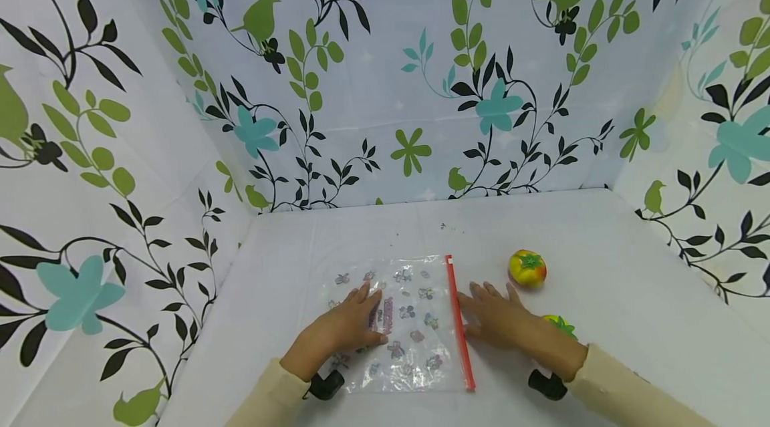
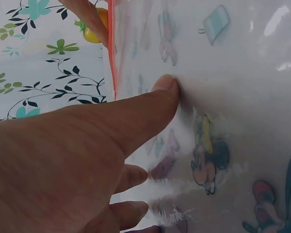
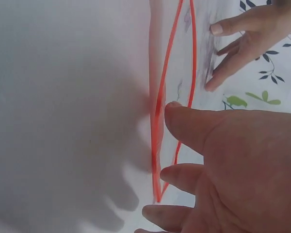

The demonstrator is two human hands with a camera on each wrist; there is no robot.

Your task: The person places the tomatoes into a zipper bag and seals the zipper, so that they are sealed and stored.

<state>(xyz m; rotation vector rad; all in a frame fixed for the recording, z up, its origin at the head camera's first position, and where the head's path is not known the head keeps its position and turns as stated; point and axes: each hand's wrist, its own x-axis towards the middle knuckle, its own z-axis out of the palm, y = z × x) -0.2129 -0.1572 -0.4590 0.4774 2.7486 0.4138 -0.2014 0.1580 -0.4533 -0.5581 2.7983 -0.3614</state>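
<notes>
A clear plastic zip bag (image 1: 415, 327) with small cartoon prints lies flat on the white table, its red zip edge (image 1: 460, 333) toward the right. My left hand (image 1: 345, 327) rests on the left part of the bag with fingers spread. At the red edge is my right hand (image 1: 499, 313), its fingers extended. The right wrist view shows two red strips (image 3: 193, 53) standing apart along the bag's mouth, with the right thumb (image 3: 186, 121) beside them. Neither hand grips anything.
A yellow-and-red toy tomato (image 1: 527, 268) with a green top sits right of the bag. A second one (image 1: 559, 324) is partly hidden behind the right forearm. Leaf-and-bird patterned cloth (image 1: 385, 79) hangs at the back and both sides of the table.
</notes>
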